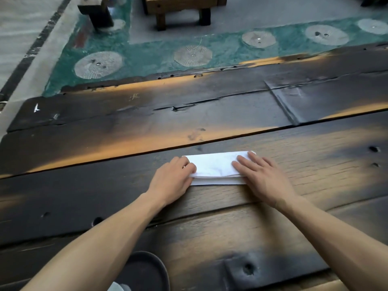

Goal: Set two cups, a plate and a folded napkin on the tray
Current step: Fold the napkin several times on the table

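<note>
A white napkin lies folded into a long strip on the dark wooden table. My left hand rests on its left end with curled fingers pinching the folded edge. My right hand lies flat on its right end, fingers spread and pressing down. A dark round tray shows at the bottom edge, partly hidden under my left forearm, with a pale object at its near rim that is cut off by the frame. No cup or plate is clearly visible.
The table is made of rough, scorched planks with cracks and knot holes. Beyond its far edge lies a green floor with round stone discs, and wooden stools stand further back.
</note>
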A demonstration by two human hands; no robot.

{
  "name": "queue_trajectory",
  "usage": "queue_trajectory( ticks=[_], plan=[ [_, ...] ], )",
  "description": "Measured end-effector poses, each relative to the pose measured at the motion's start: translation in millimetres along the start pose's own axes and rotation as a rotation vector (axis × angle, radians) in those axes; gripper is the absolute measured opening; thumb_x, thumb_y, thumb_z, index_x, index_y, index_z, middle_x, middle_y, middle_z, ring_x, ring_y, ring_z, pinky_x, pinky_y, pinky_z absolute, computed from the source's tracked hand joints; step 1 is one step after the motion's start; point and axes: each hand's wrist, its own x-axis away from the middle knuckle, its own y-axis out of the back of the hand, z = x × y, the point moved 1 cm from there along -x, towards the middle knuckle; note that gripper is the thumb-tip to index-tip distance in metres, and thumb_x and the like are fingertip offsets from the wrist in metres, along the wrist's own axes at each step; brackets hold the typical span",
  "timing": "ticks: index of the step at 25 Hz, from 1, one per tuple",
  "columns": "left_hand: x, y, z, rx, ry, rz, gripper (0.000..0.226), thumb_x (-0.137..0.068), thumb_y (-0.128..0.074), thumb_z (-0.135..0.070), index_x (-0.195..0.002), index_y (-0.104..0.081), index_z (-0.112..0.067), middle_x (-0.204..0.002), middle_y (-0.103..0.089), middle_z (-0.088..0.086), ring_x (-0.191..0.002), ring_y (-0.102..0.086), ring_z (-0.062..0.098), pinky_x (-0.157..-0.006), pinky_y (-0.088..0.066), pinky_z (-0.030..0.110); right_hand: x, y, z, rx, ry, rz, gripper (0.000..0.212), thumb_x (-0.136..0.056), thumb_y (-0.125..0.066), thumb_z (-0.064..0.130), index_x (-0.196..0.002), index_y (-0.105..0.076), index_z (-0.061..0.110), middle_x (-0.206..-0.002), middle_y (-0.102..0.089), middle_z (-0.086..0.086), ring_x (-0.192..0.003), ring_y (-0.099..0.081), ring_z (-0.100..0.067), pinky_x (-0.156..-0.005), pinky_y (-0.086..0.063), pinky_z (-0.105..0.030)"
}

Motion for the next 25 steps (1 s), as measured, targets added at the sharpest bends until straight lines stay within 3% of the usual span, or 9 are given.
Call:
queue_trajectory(
  ticks=[2, 7, 11, 15, 18, 23, 25],
  plan=[
    [2.4, -4.2, -0.6, -0.002, -0.014, -0.002, 0.019, -0.099, -0.050, -0.029, -0.113, -0.059, -0.020, -0.117, -0.055, -0.001, -0.105, -0.049, 0.022, -0.068, -0.037, 0.031, 5.3, -6.2, 0.3, -0.009, 0.001, -0.083, 0.040, -0.078, -0.080, 0.014, -0.116, -0.068, 0.020, -0.124, -0.068, -0.002, -0.116, -0.063, -0.033, -0.081, -0.053, -0.039],
    [6.8, -10.8, 7.4, 0.024, -0.041, -0.025, 0.015, -0.097, -0.055, -0.027, -0.107, -0.061, -0.019, -0.111, -0.058, -0.001, -0.100, -0.053, 0.023, -0.064, -0.034, 0.029, 13.4, -20.0, 3.2, -0.079, -0.048, -0.155, 0.030, -0.079, -0.081, 0.018, -0.107, -0.071, 0.024, -0.114, -0.072, 0.001, -0.111, -0.067, -0.027, -0.077, -0.056, -0.039],
    [9.9, -12.8, 11.9, 0.048, -0.048, -0.027, 0.016, -0.096, -0.054, -0.032, -0.106, -0.060, -0.021, -0.109, -0.057, -0.003, -0.097, -0.054, 0.021, -0.063, -0.038, 0.030, 21.7, -32.4, 5.9, -0.106, -0.074, -0.171, 0.026, -0.092, -0.062, 0.027, -0.116, -0.070, 0.024, -0.123, -0.069, 0.000, -0.120, -0.062, -0.028, -0.085, -0.053, -0.039],
    [11.9, -13.0, 15.3, 0.021, -0.103, -0.018, 0.020, -0.095, -0.057, -0.039, -0.105, -0.062, -0.021, -0.107, -0.058, -0.003, -0.092, -0.054, 0.021, -0.062, -0.036, 0.029, 26.5, -36.6, 7.9, -0.124, -0.098, -0.134, 0.039, -0.097, -0.041, 0.033, -0.124, -0.067, 0.022, -0.131, -0.064, -0.001, -0.126, -0.057, -0.029, -0.090, -0.052, -0.040],
    [14.3, -14.3, 14.6, -0.010, -0.127, -0.051, 0.018, -0.095, -0.062, -0.033, -0.093, -0.062, -0.015, -0.103, -0.060, 0.002, -0.086, -0.054, 0.026, -0.059, -0.036, 0.032, 33.6, -40.6, 4.9, -0.170, -0.115, -0.016, 0.042, -0.101, -0.045, 0.023, -0.143, -0.049, 0.024, -0.151, -0.045, 0.002, -0.142, -0.037, -0.025, -0.107, -0.041, -0.043],
    [21.5, -20.8, 11.5, -0.041, -0.119, -0.108, 0.022, -0.096, -0.058, -0.029, -0.084, -0.060, -0.010, -0.099, -0.062, 0.006, -0.083, -0.056, 0.030, -0.063, -0.041, 0.036, 43.4, -39.6, 9.9, -0.106, -0.120, 0.237, 0.069, -0.096, -0.008, 0.061, -0.156, 0.001, 0.028, -0.162, 0.009, 0.009, -0.150, 0.009, -0.015, -0.122, -0.007, -0.037],
    [21.3, -20.5, 8.6, -0.042, -0.096, -0.126, 0.030, -0.099, -0.046, -0.033, -0.084, -0.062, -0.012, -0.100, -0.063, 0.004, -0.087, -0.058, 0.029, -0.069, -0.043, 0.037, 41.8, -35.5, 12.0, -0.102, -0.137, 0.275, 0.074, -0.093, -0.002, 0.066, -0.155, 0.008, 0.026, -0.161, 0.016, 0.009, -0.149, 0.016, -0.015, -0.121, 0.002, -0.037]
  ],
)
